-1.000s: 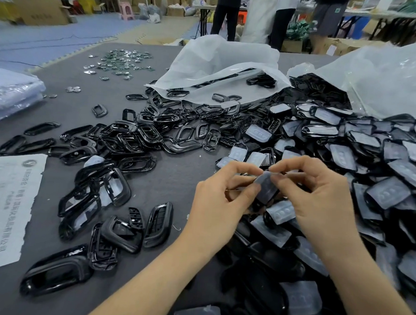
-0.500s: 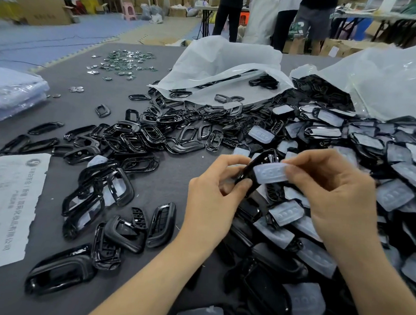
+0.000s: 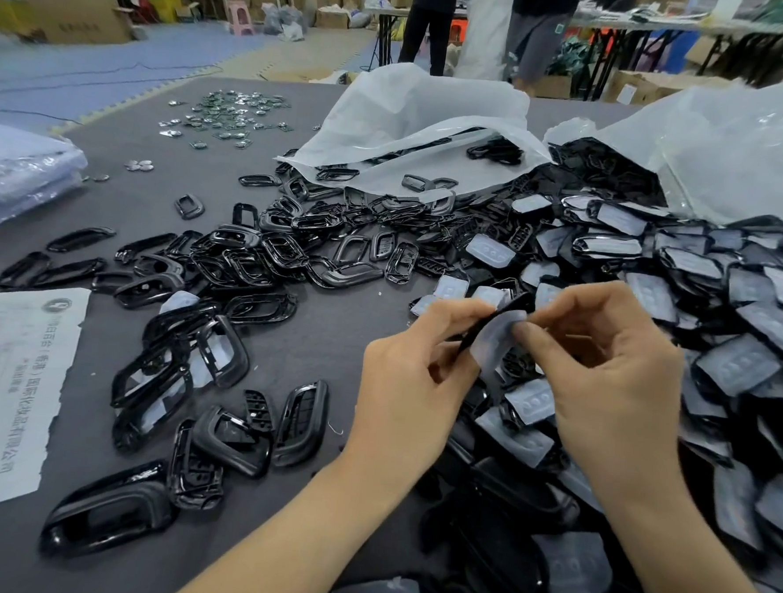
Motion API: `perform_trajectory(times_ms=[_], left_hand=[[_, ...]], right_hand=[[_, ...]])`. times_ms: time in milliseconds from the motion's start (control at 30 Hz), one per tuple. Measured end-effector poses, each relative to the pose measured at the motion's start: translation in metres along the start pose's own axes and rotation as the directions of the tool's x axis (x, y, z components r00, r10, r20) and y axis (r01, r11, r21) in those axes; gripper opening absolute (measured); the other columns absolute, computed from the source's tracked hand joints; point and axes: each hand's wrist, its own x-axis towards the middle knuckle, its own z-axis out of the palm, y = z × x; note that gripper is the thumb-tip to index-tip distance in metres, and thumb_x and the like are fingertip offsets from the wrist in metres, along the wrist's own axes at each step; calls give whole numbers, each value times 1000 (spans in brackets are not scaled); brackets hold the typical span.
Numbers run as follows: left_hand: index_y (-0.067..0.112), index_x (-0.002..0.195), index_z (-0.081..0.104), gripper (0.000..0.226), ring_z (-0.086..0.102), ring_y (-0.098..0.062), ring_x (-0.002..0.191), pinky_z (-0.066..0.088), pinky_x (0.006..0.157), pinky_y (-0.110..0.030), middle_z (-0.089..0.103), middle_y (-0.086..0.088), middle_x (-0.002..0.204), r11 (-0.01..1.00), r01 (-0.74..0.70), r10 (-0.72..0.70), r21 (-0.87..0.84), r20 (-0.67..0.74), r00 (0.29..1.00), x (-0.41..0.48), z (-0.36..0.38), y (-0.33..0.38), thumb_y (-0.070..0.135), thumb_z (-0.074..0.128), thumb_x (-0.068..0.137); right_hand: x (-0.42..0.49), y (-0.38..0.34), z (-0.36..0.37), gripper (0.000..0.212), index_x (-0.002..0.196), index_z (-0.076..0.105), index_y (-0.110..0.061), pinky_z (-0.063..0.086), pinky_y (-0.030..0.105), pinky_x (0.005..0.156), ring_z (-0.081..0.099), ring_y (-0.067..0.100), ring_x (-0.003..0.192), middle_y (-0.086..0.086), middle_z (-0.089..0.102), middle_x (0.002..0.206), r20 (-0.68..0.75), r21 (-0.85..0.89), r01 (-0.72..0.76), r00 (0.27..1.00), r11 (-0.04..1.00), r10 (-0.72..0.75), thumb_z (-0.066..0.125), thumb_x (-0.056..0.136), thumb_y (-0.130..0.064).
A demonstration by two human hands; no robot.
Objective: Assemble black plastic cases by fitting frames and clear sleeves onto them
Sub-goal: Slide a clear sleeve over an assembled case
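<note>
L hand (image 3: 414, 380) + R hand (image 3: 605, 373) hold one black case (image 3: 481, 330) above the counter (image 3: 326, 352).
L hand pinches the case edge-on; R hand pinches a clear sleeve (image 3: 499, 337) against it, thumb on sleeve. Loose frames (image 3: 254, 260) lie at left, heap of sleeved cases (image 3: 723, 316) at right.

There is 1 view, from a wide-angle camera worn on the person's head. It faces forward and tilts down over the grey counter (image 3: 322, 351). It sits near enough that the left hand (image 3: 402, 388) and right hand (image 3: 604, 392) fill the lower middle, forearms entering from the bottom edge. Farther off it takes in a white bag (image 3: 414, 114), the floor (image 3: 120, 59) and standing people (image 3: 427, 23) along the top. Lines bow toward the edges.
</note>
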Motion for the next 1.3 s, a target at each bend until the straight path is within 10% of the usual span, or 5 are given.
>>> perform_trajectory(times_ms=[467,633,733,900,1300], left_hand=[[30,111,61,31,65,8,96,51,85,-14,66,21,113,978,-123,107,169,100,989,-1,-4,-5,9,65,89],[40,111,65,43,54,-15,54,44,56,-12,63,13,67,966,-135,93,222,190,977,3,-10,0,5,63,86],[32,92,73,33,58,-31,59,48,56,-24,70,27,90,991,-33,6,127,207,978,5,-11,0,4,61,82],[33,81,73,21,32,-34,48,25,48,-26,61,-30,70,993,117,-114,1,227,967,6,-9,3,19,58,81],[36,92,62,11,40,-16,51,34,51,-22,67,6,66,983,177,-160,-55,224,961,4,-8,-1,28,62,86]], right_hand=[[5,2,-3,31,78,57,-26,49,15,59,55,5,57,-10,62,62,29,170,-219,976,961,218,75,76,-2],[14,6,-14,23,70,68,-26,51,17,64,58,7,63,-10,62,63,226,290,-431,898,855,377,77,65,-6],[18,6,-20,16,70,71,-19,54,18,63,63,11,67,1,66,72,348,375,-524,844,765,407,72,55,-15],[17,2,-20,10,64,74,-14,57,22,60,67,13,62,5,70,69,444,409,-585,798,700,407,65,63,-9],[15,3,-17,22,78,68,-7,56,22,59,67,14,65,8,69,70,401,355,-558,816,750,417,55,84,10]])
